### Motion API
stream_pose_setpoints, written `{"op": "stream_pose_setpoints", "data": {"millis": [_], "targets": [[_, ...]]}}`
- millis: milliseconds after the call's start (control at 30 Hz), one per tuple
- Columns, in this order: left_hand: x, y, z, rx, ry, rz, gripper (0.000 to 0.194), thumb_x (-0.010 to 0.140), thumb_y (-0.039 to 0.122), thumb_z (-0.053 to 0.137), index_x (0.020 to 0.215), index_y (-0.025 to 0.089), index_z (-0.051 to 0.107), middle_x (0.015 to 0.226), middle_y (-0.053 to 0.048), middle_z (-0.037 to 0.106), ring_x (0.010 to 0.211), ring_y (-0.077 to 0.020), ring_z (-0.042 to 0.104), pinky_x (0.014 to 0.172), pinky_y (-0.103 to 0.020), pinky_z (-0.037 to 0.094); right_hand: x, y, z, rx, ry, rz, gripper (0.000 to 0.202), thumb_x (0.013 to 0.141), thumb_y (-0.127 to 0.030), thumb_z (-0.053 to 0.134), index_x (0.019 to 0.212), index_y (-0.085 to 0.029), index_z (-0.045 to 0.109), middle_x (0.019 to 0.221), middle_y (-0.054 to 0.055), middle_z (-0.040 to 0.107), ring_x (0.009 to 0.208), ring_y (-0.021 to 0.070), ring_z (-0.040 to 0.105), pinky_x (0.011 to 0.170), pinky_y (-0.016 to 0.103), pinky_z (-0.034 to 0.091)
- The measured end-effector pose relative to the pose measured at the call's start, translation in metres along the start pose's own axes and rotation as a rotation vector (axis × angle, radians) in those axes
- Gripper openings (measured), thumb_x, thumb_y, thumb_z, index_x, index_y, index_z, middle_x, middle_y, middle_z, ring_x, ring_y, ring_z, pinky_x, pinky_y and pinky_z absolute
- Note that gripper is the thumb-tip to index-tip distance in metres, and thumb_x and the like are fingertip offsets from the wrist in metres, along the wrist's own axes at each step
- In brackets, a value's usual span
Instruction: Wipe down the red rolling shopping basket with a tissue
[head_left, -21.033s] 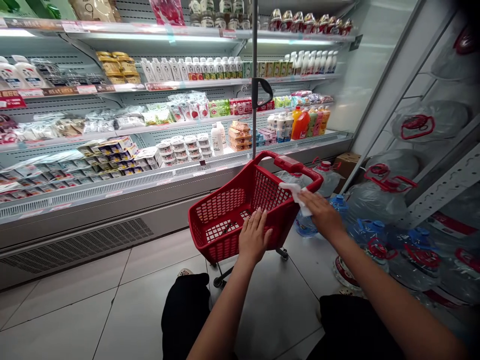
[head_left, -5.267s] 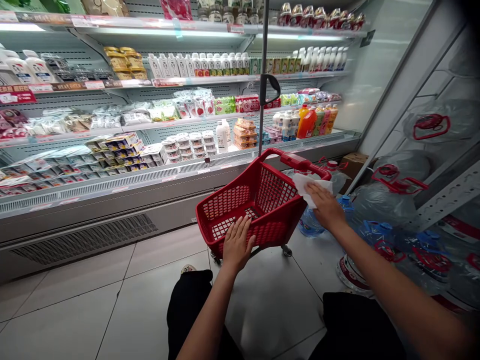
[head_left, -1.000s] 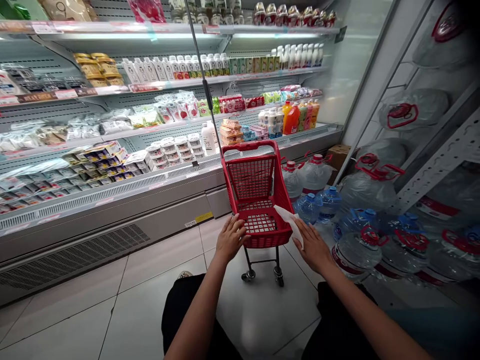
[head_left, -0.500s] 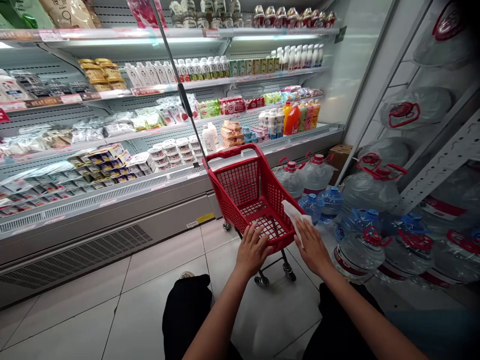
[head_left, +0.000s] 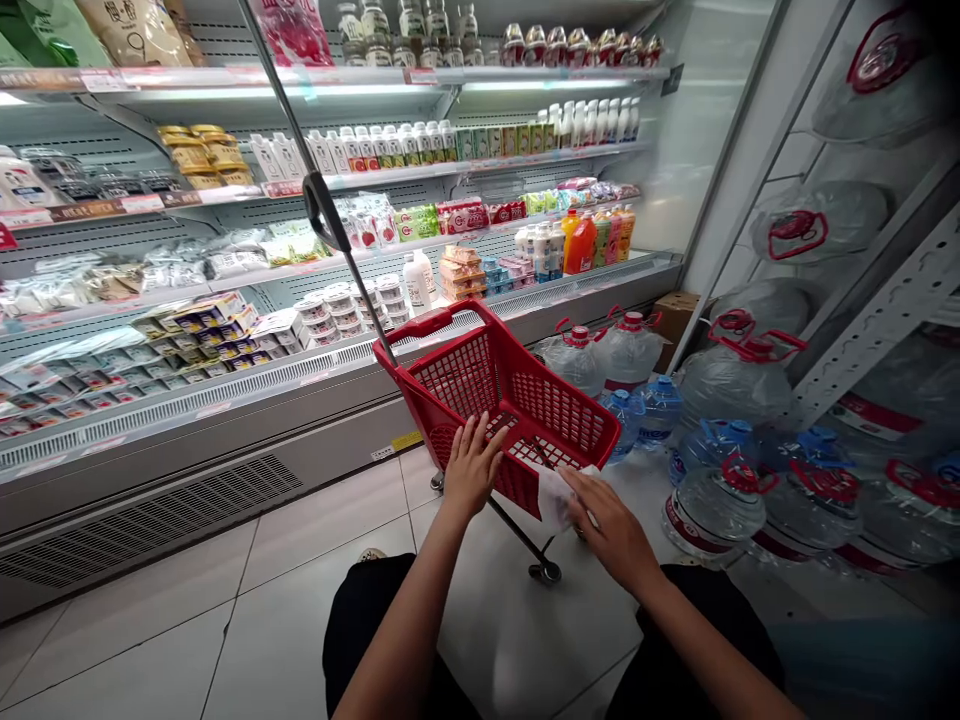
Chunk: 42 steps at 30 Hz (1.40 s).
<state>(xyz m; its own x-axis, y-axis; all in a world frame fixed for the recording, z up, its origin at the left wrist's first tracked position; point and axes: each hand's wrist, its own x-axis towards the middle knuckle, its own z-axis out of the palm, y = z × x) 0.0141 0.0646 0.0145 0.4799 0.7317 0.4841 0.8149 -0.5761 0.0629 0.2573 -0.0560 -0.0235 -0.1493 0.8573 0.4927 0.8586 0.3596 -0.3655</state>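
Observation:
In front of me stands a small red shopping cart (head_left: 559, 400) with a plastic mesh basket. My left hand (head_left: 474, 465) rests on the rim of its near side, fingers stretched out and spread. With my right hand (head_left: 611, 530) I hold a white cloth or tissue (head_left: 553, 497) against the outside of the near wall, close to the right corner. The right thumb is partly hidden behind the fingers. From the basket's left corner a thin dark pole (head_left: 279, 90) rises, with a black clip partway up.
A refrigerated display (head_left: 330, 385) with dairy goods and drinks runs along the left and back. On the right, large water bottles (head_left: 712, 510) crowd the floor beside a white perforated rack post (head_left: 885, 300). My knees flank the tiled floor (head_left: 285, 620) below.
The cart has swivelled, its pole swinging left and its near side turning. My right hand and the cloth have moved down and left onto the near wall. My left hand has shifted left and up.

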Motion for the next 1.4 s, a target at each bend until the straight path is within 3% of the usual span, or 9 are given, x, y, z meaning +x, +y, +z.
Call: {"op": "stream_pose_setpoints", "data": {"millis": [167,333,567,667,800,933,1033,1200,1400], "targets": [[-0.006,0.008,0.007,0.011,0.020,-0.034,0.054,0.106,0.032,0.046,0.159,0.042,0.038,0.172,0.003,0.027,0.160,-0.0278,0.019,0.129,-0.057,0.024,0.000,0.014,0.011,-0.194,0.090,-0.009,0.050,0.107,-0.033,0.040,0.157,-0.033,0.044,0.157,0.003,0.053,0.150,0.0306,0.040,0.120,0.056,0.038],[-0.011,0.033,0.013,-0.021,0.060,-0.076,0.060,0.104,0.030,0.048,0.160,0.044,0.033,0.172,0.003,0.027,0.160,-0.0298,0.018,0.129,-0.061,0.025,0.015,0.005,0.026,-0.151,0.106,-0.009,0.049,0.108,-0.029,0.035,0.155,-0.026,0.049,0.125,0.008,0.075,0.117,0.0264,0.068,0.114,0.051,0.045],[-0.009,0.036,0.010,-0.055,0.027,-0.088,0.057,0.105,0.032,0.046,0.159,0.043,0.035,0.172,0.001,0.027,0.159,-0.0287,0.021,0.128,-0.063,0.021,0.011,-0.016,0.020,-0.088,0.116,-0.068,0.059,0.107,-0.026,0.035,0.165,-0.030,0.026,0.161,0.005,0.047,0.143,0.0257,0.051,0.117,0.048,0.044],[-0.005,0.040,0.004,-0.097,0.017,-0.112,0.050,0.104,0.041,0.050,0.153,0.036,0.044,0.171,-0.004,0.028,0.159,-0.0315,0.021,0.128,-0.065,0.020,0.000,-0.011,0.010,0.013,0.117,-0.039,0.060,0.107,-0.031,0.037,0.166,-0.030,0.023,0.158,0.006,0.052,0.141,0.0254,0.053,0.116,0.047,0.046],[0.000,0.050,0.004,-0.176,0.054,-0.137,0.053,0.092,0.059,0.066,0.129,0.023,0.058,0.169,-0.015,0.032,0.159,-0.0405,0.014,0.125,-0.071,0.018,0.002,0.001,0.003,0.108,0.156,0.106,0.057,0.105,-0.046,0.046,0.159,-0.030,0.036,0.150,0.008,0.058,0.136,0.0261,0.058,0.107,0.043,0.055],[-0.001,0.057,0.009,-0.192,0.063,-0.126,0.045,0.085,0.058,0.075,0.111,0.023,0.060,0.168,-0.016,0.033,0.159,-0.0435,0.012,0.122,-0.076,0.017,0.012,0.008,0.002,0.207,0.191,0.112,0.042,0.101,-0.053,0.053,0.134,-0.027,0.060,0.134,0.011,0.066,0.126,0.0285,0.063,0.104,0.046,0.056],[-0.002,0.059,0.010,-0.167,0.055,-0.124,0.042,0.086,0.054,0.076,0.113,0.025,0.060,0.167,-0.014,0.035,0.159,-0.0421,0.015,0.123,-0.076,0.015,0.014,0.009,-0.002,0.323,0.230,0.159,0.033,0.104,-0.050,0.047,0.112,-0.026,0.068,0.119,0.011,0.072,0.114,0.0285,0.068,0.098,0.045,0.057],[-0.001,0.065,0.008,-0.137,0.031,-0.136,0.049,0.087,0.055,0.075,0.123,0.025,0.061,0.167,-0.013,0.036,0.158,-0.0431,0.016,0.124,-0.076,0.012,0.012,0.009,-0.015,0.444,0.397,0.274,0.033,0.105,-0.046,0.047,0.109,-0.024,0.071,0.117,0.010,0.073,0.111,0.0274,0.069,0.097,0.044,0.056],[0.007,0.070,0.007,-0.171,0.006,-0.106,0.024,0.088,0.046,0.077,0.107,0.031,0.073,0.167,-0.002,0.037,0.159,-0.0453,0.011,0.120,-0.082,0.008,0.005,0.020,-0.025,0.440,0.251,0.059,0.029,0.105,-0.041,0.047,0.114,-0.028,0.071,0.139,0.007,0.067,0.133,0.0265,0.059,0.121,0.054,0.037]]}}
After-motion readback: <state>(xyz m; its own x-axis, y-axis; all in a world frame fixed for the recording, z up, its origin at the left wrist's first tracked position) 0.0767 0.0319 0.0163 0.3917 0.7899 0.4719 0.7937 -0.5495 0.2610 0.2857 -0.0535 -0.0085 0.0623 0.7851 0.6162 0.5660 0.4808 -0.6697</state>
